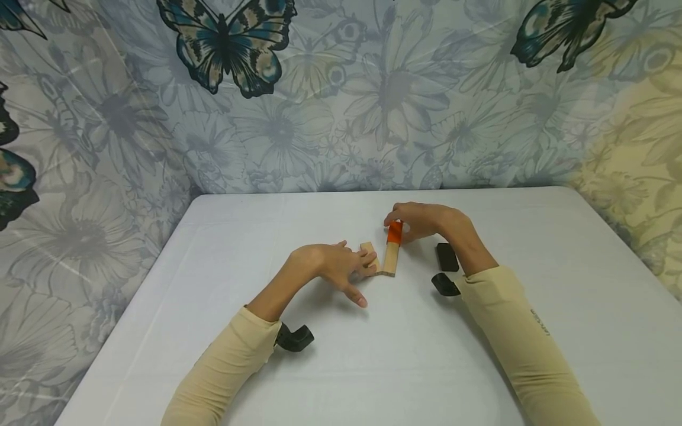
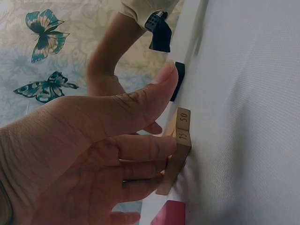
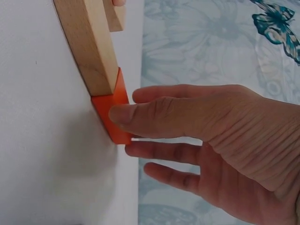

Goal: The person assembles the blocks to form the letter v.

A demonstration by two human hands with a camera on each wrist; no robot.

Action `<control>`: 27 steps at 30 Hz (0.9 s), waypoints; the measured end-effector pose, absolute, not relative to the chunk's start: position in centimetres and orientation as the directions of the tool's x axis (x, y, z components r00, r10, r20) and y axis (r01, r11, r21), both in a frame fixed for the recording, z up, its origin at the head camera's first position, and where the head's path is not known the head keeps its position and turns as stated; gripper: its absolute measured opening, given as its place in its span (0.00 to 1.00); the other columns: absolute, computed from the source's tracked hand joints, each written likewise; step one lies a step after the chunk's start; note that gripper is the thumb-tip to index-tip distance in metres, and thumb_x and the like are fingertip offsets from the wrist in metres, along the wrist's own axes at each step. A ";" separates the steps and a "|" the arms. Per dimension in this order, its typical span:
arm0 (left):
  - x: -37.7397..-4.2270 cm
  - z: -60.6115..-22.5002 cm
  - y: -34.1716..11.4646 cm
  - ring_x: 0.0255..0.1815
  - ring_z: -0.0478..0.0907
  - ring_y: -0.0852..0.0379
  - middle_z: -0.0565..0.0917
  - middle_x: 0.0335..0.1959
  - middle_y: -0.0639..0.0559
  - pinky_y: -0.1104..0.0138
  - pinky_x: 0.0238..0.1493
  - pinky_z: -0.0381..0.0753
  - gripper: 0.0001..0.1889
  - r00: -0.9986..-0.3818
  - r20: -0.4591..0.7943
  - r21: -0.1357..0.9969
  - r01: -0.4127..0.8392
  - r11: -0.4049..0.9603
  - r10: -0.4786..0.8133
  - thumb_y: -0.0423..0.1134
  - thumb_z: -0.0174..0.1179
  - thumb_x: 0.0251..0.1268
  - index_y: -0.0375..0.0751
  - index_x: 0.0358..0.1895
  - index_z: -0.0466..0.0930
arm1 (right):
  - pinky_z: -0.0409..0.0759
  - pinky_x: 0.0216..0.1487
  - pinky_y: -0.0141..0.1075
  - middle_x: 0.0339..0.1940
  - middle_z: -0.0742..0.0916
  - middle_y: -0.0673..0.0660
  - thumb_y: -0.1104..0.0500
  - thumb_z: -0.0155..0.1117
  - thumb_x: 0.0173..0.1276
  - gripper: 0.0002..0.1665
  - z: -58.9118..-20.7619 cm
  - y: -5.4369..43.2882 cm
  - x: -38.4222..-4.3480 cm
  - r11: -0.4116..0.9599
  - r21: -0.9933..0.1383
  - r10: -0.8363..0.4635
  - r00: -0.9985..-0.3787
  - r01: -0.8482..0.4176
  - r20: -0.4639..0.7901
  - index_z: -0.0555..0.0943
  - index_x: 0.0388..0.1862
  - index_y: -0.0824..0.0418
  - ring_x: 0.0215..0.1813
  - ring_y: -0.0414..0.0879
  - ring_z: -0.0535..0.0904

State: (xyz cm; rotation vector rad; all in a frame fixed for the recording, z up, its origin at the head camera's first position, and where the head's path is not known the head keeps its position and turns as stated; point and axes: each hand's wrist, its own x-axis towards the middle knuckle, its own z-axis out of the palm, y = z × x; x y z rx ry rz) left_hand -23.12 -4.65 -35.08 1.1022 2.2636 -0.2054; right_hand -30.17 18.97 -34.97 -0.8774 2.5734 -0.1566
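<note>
Two light wooden blocks lie close together on the white table, their near ends almost meeting. My left hand [image 1: 341, 266] has its fingers stretched out over the left wooden block [image 1: 367, 247], touching it, with the thumb held apart. Dark numbers mark the ends of the blocks in the left wrist view; one end [image 2: 183, 117] reads 50. An orange block [image 3: 112, 117] sits against the far end of the right wooden block [image 1: 391, 260]. My right hand [image 1: 421, 219] pinches the orange block, thumb on its near side and fingers behind. The fingertips there are partly hidden.
A black block [image 1: 447, 257] lies beside the right wrist. In the left wrist view a pink block [image 2: 175, 213] shows low down. Black wrist devices [image 1: 295, 338] hang at both sleeves. Butterfly-patterned cloth [image 1: 319, 118] rises behind the white table [image 1: 399, 367].
</note>
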 end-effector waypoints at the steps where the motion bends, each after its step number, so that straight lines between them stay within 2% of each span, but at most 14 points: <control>1: -23.1 -35.1 -4.7 0.88 0.50 0.38 0.42 0.89 0.56 0.48 0.89 0.39 0.46 -0.469 -0.585 0.120 0.758 0.642 0.662 0.71 0.59 0.69 0.58 0.84 0.54 | 0.77 0.72 0.58 0.64 0.81 0.63 0.62 0.72 0.69 0.30 -34.9 19.1 -30.1 0.799 -0.232 -0.601 -0.719 -0.555 -0.348 0.80 0.69 0.60 0.67 0.60 0.78; 5: -23.0 -35.2 -4.6 0.88 0.49 0.39 0.42 0.89 0.56 0.48 0.89 0.38 0.46 -0.466 -0.590 0.117 0.759 0.640 0.660 0.71 0.58 0.69 0.57 0.85 0.54 | 0.77 0.71 0.60 0.68 0.80 0.64 0.64 0.72 0.69 0.31 -34.2 19.7 -29.5 0.808 -0.235 -0.590 -0.734 -0.541 -0.336 0.79 0.70 0.59 0.70 0.63 0.77; 11: -23.0 -35.0 -4.5 0.88 0.49 0.40 0.42 0.89 0.56 0.49 0.90 0.38 0.47 -0.472 -0.586 0.114 0.756 0.644 0.658 0.71 0.58 0.69 0.58 0.85 0.54 | 0.81 0.66 0.58 0.69 0.80 0.65 0.64 0.74 0.68 0.30 -32.6 21.4 -28.2 0.825 -0.235 -0.565 -0.763 -0.514 -0.315 0.79 0.69 0.61 0.69 0.65 0.78; 18: -23.0 -34.9 -4.6 0.88 0.48 0.39 0.41 0.89 0.56 0.49 0.90 0.37 0.47 -0.477 -0.592 0.105 0.753 0.649 0.650 0.71 0.58 0.70 0.57 0.85 0.52 | 0.80 0.65 0.60 0.69 0.80 0.64 0.62 0.73 0.68 0.29 -32.2 23.6 -25.8 0.850 -0.169 -0.524 -0.767 -0.499 -0.371 0.79 0.67 0.58 0.68 0.62 0.78; 27: -23.0 -35.0 -4.6 0.88 0.49 0.39 0.41 0.89 0.54 0.50 0.90 0.37 0.46 -0.466 -0.582 0.112 0.766 0.634 0.666 0.70 0.58 0.70 0.57 0.85 0.53 | 0.81 0.62 0.61 0.66 0.82 0.60 0.61 0.78 0.63 0.32 -33.0 26.4 -22.7 0.858 -0.180 -0.514 -0.787 -0.482 -0.341 0.80 0.66 0.57 0.64 0.60 0.81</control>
